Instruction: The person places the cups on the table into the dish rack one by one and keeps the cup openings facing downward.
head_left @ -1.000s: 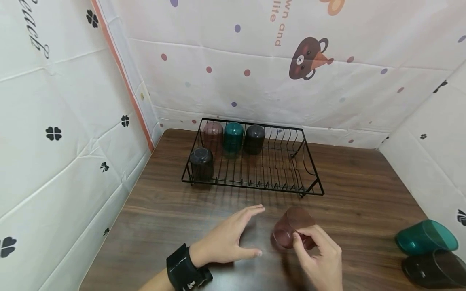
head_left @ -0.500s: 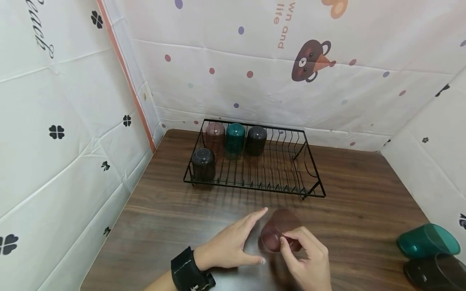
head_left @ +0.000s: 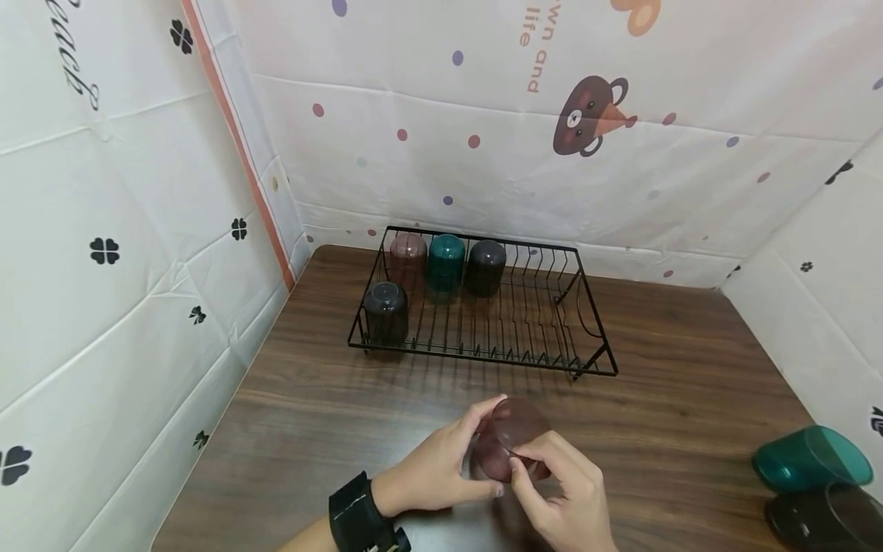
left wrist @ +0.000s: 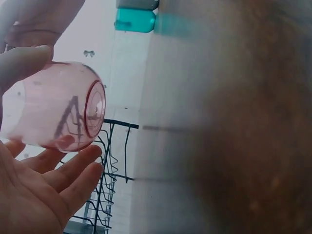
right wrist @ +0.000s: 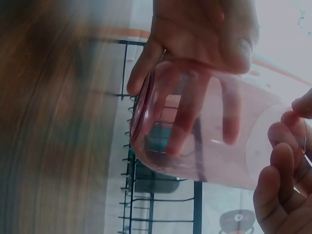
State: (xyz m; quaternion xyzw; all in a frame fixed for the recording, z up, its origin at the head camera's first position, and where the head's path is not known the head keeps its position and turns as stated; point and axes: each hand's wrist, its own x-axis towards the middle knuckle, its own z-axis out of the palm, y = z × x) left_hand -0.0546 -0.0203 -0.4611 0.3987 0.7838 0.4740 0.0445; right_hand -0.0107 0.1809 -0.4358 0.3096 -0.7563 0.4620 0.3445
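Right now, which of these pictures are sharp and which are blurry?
Head view: sharp and evenly lit, walls bent by the wide lens. Left wrist view: pink cup fairly clear, table a smear. Right wrist view: soft overall, table streaked, cup see-through over fingers.

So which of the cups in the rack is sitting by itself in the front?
The dark grey cup at the rack's front left corner; the pink, teal and black cups line the back row.

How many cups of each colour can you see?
Pink cups: 2, one in the rack and one held by both hands
Green cups: 2
Black cups: 3
Total: 7
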